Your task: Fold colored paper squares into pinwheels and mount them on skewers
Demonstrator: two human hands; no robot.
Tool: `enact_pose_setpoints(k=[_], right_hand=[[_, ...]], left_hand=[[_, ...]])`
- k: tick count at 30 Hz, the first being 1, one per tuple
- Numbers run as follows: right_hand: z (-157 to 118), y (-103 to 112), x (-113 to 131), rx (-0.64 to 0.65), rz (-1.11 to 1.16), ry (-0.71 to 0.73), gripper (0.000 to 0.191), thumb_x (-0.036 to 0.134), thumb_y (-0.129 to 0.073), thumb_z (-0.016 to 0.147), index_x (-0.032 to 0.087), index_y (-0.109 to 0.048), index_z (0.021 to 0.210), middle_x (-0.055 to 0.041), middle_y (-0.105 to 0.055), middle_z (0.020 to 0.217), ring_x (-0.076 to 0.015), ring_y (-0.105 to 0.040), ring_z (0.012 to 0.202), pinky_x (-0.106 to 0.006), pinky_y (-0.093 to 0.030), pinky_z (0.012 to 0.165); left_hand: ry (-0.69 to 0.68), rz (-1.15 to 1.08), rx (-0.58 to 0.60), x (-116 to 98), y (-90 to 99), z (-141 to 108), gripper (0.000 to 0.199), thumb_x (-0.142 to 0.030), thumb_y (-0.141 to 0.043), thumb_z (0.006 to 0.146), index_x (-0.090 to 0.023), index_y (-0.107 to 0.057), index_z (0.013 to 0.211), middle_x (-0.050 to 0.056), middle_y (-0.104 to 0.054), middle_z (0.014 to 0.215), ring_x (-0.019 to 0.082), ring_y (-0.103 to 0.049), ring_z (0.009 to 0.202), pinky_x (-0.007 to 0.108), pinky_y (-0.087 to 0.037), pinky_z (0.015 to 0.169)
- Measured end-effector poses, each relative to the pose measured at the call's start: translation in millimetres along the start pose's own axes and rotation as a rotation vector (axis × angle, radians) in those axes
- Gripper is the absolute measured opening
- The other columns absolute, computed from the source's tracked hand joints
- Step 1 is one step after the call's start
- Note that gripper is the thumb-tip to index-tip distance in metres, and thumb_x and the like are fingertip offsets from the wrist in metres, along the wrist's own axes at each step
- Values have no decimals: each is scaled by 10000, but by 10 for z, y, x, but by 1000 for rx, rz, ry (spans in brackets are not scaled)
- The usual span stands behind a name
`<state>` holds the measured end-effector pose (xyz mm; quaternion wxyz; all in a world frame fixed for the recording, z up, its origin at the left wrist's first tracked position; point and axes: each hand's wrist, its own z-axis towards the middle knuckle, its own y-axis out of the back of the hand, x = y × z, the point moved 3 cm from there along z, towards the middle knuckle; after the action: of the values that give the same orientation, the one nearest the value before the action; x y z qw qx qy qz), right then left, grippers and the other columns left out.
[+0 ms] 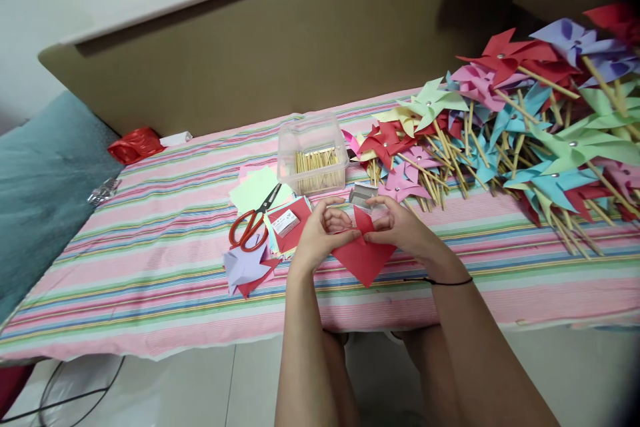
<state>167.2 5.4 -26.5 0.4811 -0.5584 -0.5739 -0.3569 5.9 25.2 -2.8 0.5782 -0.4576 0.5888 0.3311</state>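
Note:
A red sheet of paper (365, 261) with a corner bent up is pinched between my two hands over the striped cloth. My left hand (327, 230) holds it from the left with thumb and fingers, and my right hand (395, 223) grips it from the right, the thumbs almost meeting at its middle. Just beyond my fingers sits a small clear container (363, 195). Left of my left hand, red-handled scissors (250, 227) and a small white box (285, 221) rest on stacked coloured paper (260, 188). Cut purple paper (245, 267) lies nearer to me.
A clear plastic box (313, 177) with many short thin sticks stands behind my hands. Finished paper pinwheels (515, 120) on sticks are heaped across the right side. A red plastic bag (136, 145) lies at the back left. A brown panel (260, 47) rises behind the striped cloth (150, 267).

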Motion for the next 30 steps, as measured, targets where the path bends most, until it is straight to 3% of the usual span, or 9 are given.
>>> enact_pose_setpoints(k=[4, 8, 19, 24, 30], right_hand=[[0, 5, -2, 13, 18, 11, 625, 179, -739, 556, 255, -407, 1080, 48, -687, 624, -196, -662, 565, -269, -467, 515], [-5, 7, -2, 21, 7, 6, 628, 178, -739, 565, 253, -406, 1092, 64, -668, 597, -192, -653, 540, -265, -456, 499], [-7, 3, -29, 39, -29, 8, 584, 165, -734, 593, 253, -433, 1086, 48, -681, 611, -195, -660, 552, -272, -470, 505], [-7, -4, -36, 38, -3, -3, 594, 174, -745, 578, 264, -434, 1076, 61, -668, 596, -197, -656, 532, -278, -469, 494], [17, 15, -63, 45, -9, -2, 599, 195, -765, 581, 266, -440, 1079, 60, -671, 614, -188, -664, 562, -278, -485, 511]], left_hand=[[127, 59, -30, 37, 31, -23, 575, -218, -817, 569, -187, -510, 1054, 8, -655, 808, 116, -620, 695, 238, -458, 656], [226, 97, -21, 77, 25, -41, 561, -295, -823, 567, -188, -536, 1037, 21, -691, 721, 149, -638, 640, 237, -432, 586], [218, 208, 22, 100, 17, -26, 586, -275, -824, 520, -172, -545, 1024, -39, -623, 575, 89, -523, 485, 192, -311, 479], [194, 237, 3, 104, 21, -27, 470, -295, -766, 602, -193, -534, 997, -44, -605, 557, 109, -545, 490, 193, -317, 470], [157, 257, -20, 104, 30, -21, 447, -271, -763, 593, -197, -537, 972, -56, -589, 536, 108, -540, 480, 188, -326, 462]])
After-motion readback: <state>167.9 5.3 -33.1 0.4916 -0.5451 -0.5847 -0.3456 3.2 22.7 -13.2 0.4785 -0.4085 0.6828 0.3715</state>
